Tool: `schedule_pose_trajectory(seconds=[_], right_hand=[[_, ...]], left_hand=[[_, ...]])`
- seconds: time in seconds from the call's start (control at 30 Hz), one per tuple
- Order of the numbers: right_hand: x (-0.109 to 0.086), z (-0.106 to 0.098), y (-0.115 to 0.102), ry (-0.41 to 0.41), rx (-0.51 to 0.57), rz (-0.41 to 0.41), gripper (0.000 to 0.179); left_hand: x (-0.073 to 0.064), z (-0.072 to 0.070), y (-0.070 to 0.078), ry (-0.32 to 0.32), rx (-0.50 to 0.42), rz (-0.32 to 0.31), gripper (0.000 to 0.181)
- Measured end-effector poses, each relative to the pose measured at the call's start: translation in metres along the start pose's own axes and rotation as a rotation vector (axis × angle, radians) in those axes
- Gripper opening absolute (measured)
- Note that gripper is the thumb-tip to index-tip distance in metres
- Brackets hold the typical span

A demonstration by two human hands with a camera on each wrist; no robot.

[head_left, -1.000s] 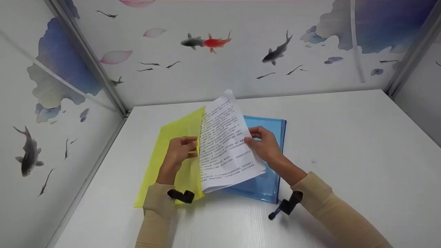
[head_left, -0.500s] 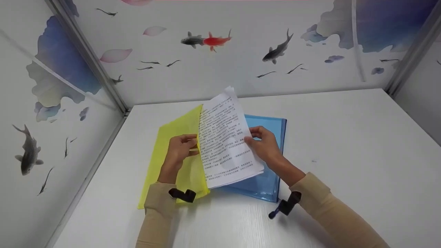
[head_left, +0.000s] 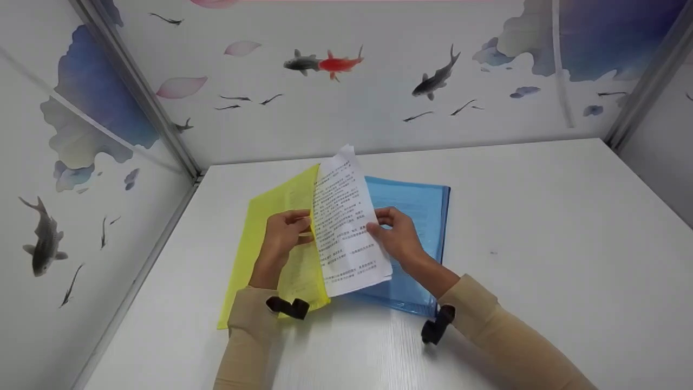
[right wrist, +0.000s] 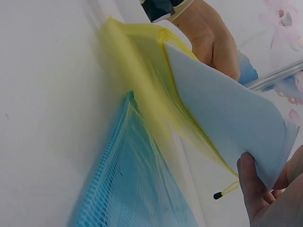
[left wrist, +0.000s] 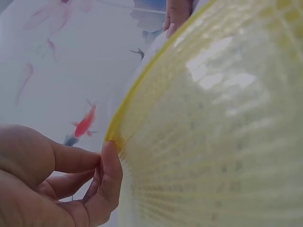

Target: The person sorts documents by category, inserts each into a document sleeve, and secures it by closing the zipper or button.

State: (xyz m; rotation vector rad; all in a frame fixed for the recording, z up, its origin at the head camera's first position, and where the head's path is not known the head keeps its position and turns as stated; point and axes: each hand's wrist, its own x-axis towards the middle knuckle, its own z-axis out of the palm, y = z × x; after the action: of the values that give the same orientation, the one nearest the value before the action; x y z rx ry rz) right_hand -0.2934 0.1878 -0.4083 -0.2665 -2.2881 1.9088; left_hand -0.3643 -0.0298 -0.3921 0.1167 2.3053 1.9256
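A yellow mesh document pouch (head_left: 262, 208) is held up at its open edge by my left hand (head_left: 281, 238), whose thumb and fingers pinch that edge in the left wrist view. Several printed paper sheets (head_left: 346, 233) stand partly inside the pouch, their left portion showing through the yellow mesh. My right hand (head_left: 398, 235) pinches the sheets by their outer right edge. In the right wrist view the fingers (right wrist: 251, 179) lie against the back of the sheets (right wrist: 222, 104). A yellow zip pull with a black tip (right wrist: 218, 195) dangles below the pouch.
A blue document pouch (head_left: 417, 216) lies on the white table (head_left: 541, 244), behind and right of the sheets, partly covered by them and my right hand. White panels printed with fish (head_left: 340, 65) stand at the back and sides. Black wrist cameras (head_left: 289, 309) sit on both sleeves.
The right hand has moved left with the paper sheets, so more of them is inside the yellow pouch and more of the blue pouch shows. The left hand stays nearly in place.
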Motion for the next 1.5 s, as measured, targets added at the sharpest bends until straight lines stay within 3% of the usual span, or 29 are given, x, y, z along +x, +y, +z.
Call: schedule_pose_trajectory(seconds=[0.23,0.53,0.77,1.07,1.5], right_hand=[[-0.001,0.014,0.002,-0.029,0.032,-0.011,0.031],[-0.002,0.039,-0.008,-0.128,0.073,0.043,0.036],[-0.001,0.051,-0.016,-0.188,0.075,0.031,0.044],[0.001,0.057,-0.014,-0.205,-0.035,-0.061,0.078],[0.003,0.064,-0.007,-0.262,-0.057,-0.060,0.083]], left_hand=[[0.000,0.005,0.002,-0.001,-0.007,0.003,0.028],[-0.001,0.003,0.004,0.010,0.002,-0.017,0.029],[0.000,0.002,0.006,0.009,-0.006,-0.016,0.028],[-0.001,0.003,0.004,0.000,-0.006,0.025,0.029],[-0.002,0.005,0.006,-0.013,-0.013,-0.006,0.029]])
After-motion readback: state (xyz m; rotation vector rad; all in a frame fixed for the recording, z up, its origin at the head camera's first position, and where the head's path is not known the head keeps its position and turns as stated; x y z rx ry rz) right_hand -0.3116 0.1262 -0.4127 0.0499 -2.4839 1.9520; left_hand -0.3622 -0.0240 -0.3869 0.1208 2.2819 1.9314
